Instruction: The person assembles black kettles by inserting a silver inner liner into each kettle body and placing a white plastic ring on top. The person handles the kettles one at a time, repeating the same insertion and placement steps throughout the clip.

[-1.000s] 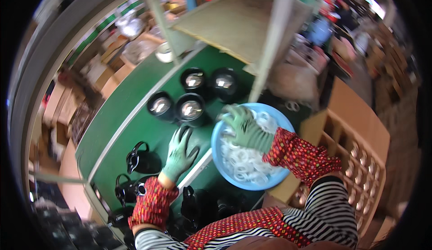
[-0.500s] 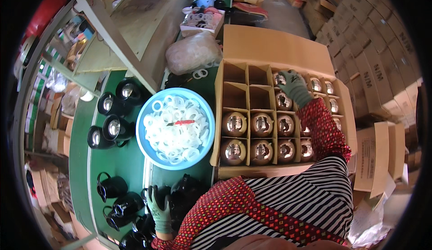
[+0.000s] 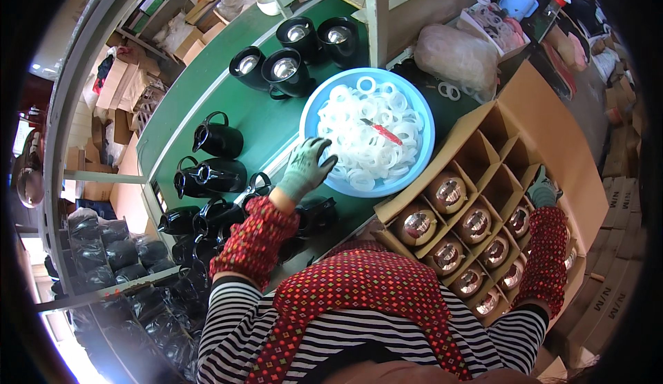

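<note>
My left hand [image 3: 306,166], in a pale green glove, hovers at the left rim of a light blue basin [image 3: 423,101]. Its fingers are apart and hold nothing I can see. Translucent white plastic rings [image 3: 345,118] fill the basin, and a red-handled cutter [image 3: 385,132] lies on top of them. My right hand [image 3: 543,190], also gloved, reaches into a far compartment of a divided carton [image 3: 577,170]. The fingers are mostly hidden there, so a grip cannot be made out. Mirrored round glass flask liners [image 3: 475,223] sit in many compartments, while several beside my right hand are empty.
Black jugs with mirrored insides [image 3: 284,72] stand left of the basin. More black jugs [image 3: 219,137] crowd the green bench [image 3: 266,125] nearer me. A metal post [image 3: 378,25] rises behind the basin, beside a filled plastic bag [image 3: 456,56]. Stacked cartons [image 3: 618,246] line the right.
My view has turned, swinging the bench and carton around. My left hand has gone from the black jugs to the basin's rim. My right hand is still in the carton's far part.
</note>
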`<action>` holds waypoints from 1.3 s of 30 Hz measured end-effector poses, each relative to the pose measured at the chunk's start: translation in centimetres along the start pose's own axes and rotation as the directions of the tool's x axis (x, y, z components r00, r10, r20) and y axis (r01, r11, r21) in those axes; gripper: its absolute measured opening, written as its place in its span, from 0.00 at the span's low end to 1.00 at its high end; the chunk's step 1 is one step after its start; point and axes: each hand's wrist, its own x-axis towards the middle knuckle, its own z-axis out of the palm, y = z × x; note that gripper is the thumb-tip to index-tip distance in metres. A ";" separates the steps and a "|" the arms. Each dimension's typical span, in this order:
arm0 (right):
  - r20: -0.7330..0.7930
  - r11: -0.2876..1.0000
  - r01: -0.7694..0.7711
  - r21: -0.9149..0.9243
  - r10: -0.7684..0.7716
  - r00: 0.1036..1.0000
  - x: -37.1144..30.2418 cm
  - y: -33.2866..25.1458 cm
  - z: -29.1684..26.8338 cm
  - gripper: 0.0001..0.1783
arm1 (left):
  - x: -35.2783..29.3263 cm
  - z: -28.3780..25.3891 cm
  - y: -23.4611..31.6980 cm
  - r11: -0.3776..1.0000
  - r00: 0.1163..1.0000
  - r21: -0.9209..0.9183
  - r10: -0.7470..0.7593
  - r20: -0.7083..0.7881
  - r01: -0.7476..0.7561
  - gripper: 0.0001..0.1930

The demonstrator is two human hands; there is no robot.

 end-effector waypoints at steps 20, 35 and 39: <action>-0.332 -0.363 0.280 0.889 -0.090 0.939 -28.3 -5.3 -7.0 0.47 | 5.8 -1.7 1.1 0.736 0.988 -0.665 -0.154 0.020 0.128 0.14; -0.831 -0.149 0.909 0.389 -0.483 0.277 -37.4 -21.8 -16.5 0.62 | -12.1 -12.5 8.4 0.240 0.986 -0.959 0.109 -0.124 -0.147 0.10; -0.848 -0.330 0.827 0.456 -0.444 0.290 -37.9 -22.6 -16.2 0.66 | -14.5 -13.9 8.4 0.339 0.976 -0.918 0.133 -0.170 -0.206 0.13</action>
